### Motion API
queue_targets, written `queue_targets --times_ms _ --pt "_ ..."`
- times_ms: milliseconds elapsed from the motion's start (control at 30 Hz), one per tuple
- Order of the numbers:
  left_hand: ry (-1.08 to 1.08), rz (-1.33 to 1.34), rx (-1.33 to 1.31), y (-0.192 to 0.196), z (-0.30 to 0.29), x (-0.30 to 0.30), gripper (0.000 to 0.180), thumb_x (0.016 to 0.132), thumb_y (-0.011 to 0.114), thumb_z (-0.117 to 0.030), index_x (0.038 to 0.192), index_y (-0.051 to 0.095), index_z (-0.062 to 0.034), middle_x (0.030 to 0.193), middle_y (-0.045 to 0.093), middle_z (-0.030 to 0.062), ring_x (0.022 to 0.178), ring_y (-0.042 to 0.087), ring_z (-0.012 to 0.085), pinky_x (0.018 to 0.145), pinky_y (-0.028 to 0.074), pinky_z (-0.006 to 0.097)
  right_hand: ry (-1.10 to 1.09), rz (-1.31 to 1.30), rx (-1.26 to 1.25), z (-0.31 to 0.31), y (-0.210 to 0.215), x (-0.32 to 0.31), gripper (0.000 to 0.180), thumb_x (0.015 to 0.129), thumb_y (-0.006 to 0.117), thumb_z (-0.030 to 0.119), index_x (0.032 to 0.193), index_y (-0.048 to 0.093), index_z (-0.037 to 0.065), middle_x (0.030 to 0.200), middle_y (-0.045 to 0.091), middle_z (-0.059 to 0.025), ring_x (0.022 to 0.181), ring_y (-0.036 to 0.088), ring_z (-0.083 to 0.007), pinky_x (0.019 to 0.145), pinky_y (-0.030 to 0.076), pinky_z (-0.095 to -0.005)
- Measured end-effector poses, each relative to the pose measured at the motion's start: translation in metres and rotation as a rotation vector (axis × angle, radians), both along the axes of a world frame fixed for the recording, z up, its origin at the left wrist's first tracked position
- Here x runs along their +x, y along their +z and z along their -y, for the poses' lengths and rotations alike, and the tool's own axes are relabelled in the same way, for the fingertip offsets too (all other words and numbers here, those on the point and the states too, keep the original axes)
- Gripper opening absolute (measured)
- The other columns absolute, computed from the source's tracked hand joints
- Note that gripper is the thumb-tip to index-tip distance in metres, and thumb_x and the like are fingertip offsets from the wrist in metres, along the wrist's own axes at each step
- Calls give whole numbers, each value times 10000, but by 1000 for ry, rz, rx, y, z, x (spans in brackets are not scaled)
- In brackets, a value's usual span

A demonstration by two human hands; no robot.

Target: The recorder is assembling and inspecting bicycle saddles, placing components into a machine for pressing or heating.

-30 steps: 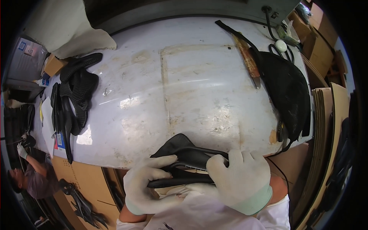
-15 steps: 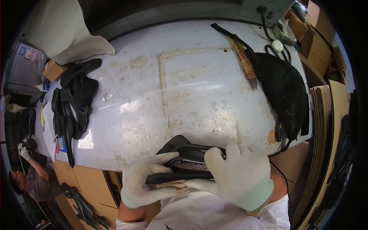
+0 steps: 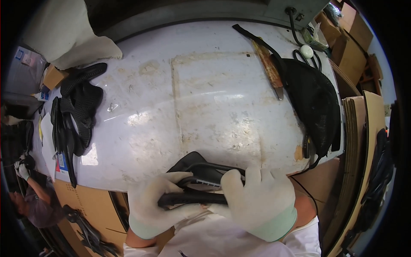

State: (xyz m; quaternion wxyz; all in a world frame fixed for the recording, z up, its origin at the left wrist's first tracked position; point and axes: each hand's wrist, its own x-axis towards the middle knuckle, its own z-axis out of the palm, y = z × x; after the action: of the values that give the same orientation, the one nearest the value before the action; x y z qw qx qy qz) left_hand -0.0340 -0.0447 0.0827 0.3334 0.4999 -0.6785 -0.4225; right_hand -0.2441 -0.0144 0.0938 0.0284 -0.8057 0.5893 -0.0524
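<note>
What looks like a black bicycle saddle (image 3: pixel 195 197), with a long slot down its middle, is held at the table's near edge, close to my body. My left hand (image 3: pixel 150 204), in a white knit glove, grips its left end with the thumb below and fingers above. On the other end, my gloved right hand (image 3: pixel 262 202) is closed, its fingers curled over the upper edge. A broad black end (image 3: pixel 190 162) of the piece points away over the tabletop. Parts of the saddle under both hands are hidden.
The white, stained table (image 3: pixel 214 107) stretches ahead. Black lattice-patterned parts (image 3: pixel 81 94) lie at its left. At right are a black bag (image 3: pixel 314 103), a tape-wrapped blade tool (image 3: pixel 268 66) and a white ball (image 3: pixel 306 52). Cardboard sheets (image 3: pixel 355 141) stand at right. Far left, a person (image 3: pixel 36 192) works.
The view has shifted slightly, so most things appear a little further left. Both hands keep their hold on the saddle, which has turned slightly, its slot partly more covered.
</note>
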Motion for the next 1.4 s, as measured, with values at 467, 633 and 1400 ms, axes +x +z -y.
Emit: queue_targets --times_ms 467,633,1400 --pt "37 -159 134 -13 -4 11 289 686 925 -119 804 744 73 985 772 255 781 779 271 724 601 295 -12 33 -30 -6 -4 -2 604 832 681 704 753 523 126 644 456 -31 502 509 -187 449 394 -348" --pt "-30 -200 147 -13 0 12 280 701 920 -145 801 748 52 971 772 255 765 782 272 707 603 299 -42 51 -72 -13 -8 1 588 828 690 702 747 518 145 650 468 -25 499 516 -192 450 399 -343" --pt "-320 -331 93 -49 -39 -16 1116 798 645 -20 1604 -122 69 1613 263 295 1463 418 333 1178 393 417 -24 1225 982 -3 -69 -9 803 1038 425 658 1419 461 -48 1250 632 -163 1172 600 -297 1023 450 -402"
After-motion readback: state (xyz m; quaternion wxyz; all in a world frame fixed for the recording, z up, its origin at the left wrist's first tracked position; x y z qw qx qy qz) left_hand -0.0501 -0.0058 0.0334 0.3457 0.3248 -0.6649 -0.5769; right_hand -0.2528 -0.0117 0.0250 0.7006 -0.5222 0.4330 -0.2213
